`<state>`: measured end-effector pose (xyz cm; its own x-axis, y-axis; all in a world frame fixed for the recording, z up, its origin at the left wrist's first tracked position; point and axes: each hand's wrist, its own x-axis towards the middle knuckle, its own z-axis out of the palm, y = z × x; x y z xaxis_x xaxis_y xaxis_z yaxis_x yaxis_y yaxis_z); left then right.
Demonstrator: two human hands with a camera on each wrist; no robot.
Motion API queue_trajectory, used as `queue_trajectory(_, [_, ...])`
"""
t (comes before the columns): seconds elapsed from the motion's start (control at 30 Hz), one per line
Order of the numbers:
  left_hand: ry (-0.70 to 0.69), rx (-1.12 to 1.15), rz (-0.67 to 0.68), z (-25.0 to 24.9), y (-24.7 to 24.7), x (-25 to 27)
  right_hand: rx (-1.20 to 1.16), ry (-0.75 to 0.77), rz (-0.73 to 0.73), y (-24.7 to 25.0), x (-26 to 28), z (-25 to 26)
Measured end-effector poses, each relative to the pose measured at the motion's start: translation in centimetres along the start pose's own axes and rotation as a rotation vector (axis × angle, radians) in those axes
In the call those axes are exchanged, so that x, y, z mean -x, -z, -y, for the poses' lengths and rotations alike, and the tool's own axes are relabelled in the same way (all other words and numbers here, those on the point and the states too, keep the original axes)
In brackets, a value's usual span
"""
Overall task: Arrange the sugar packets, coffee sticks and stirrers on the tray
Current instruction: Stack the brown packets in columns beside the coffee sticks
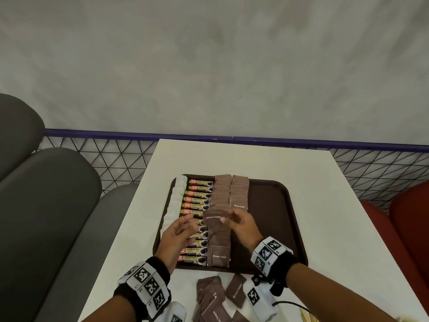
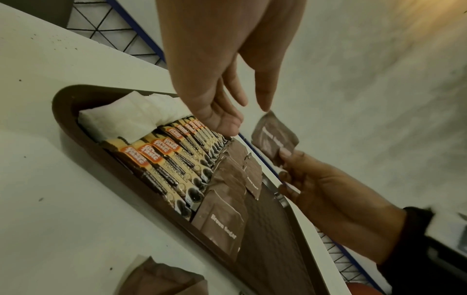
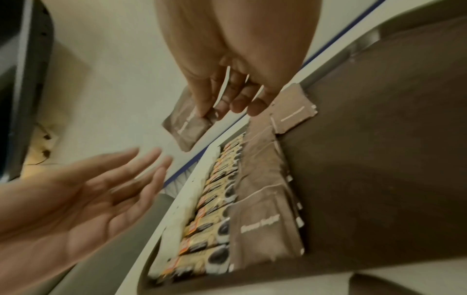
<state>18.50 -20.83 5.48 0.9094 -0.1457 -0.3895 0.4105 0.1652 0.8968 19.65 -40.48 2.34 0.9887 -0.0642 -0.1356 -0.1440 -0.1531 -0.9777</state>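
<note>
- My right hand pinches one brown sugar packet between thumb and fingers, lifted above the tray at the frame's centre.
- My left hand hovers just left of that packet with fingers straight and spread, holding nothing.
- On the tray, from left to right: white packets, a column of coffee sticks, then two columns of brown sugar packets.
- More loose brown packets lie on the white worktop at the lower centre, below the tray's near edge.
</note>
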Motion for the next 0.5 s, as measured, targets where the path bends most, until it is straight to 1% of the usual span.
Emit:
queue_trajectory(0.1, [0.028, 0.005, 0.008, 0.2, 0.6, -0.1, 0.107, -0.13, -0.225, 2.4, -1.4, -1.3])
queue_trajectory(0.17, [0.038, -0.017, 0.018, 0.3, 1.1, -0.1, 0.178, -0.226, -0.304, 3.9, -2.4, -2.4])
queue_trajectory(0.23, [0.053, -0.038, 0.028, 0.5, 1.6, -0.1, 0.239, -0.298, -0.314, 4.8, -3.1, -3.0])
queue_trajectory(0.33, [0.081, -0.067, 0.057, 0.7, 2.4, -0.3, 0.343, -0.36, -0.289, 5.2, -4.2, -3.5])
queue_trajectory(0.43, [0.108, -0.09, 0.081, 0.9, 3.0, -0.4, 0.426, -0.432, -0.317, 5.0, -5.4, -4.1])
queue_trajectory(0.5, [0.121, -0.114, 0.082, 1.0, 3.3, -0.4, 0.464, -0.453, -0.332, 4.7, -5.9, -4.2])
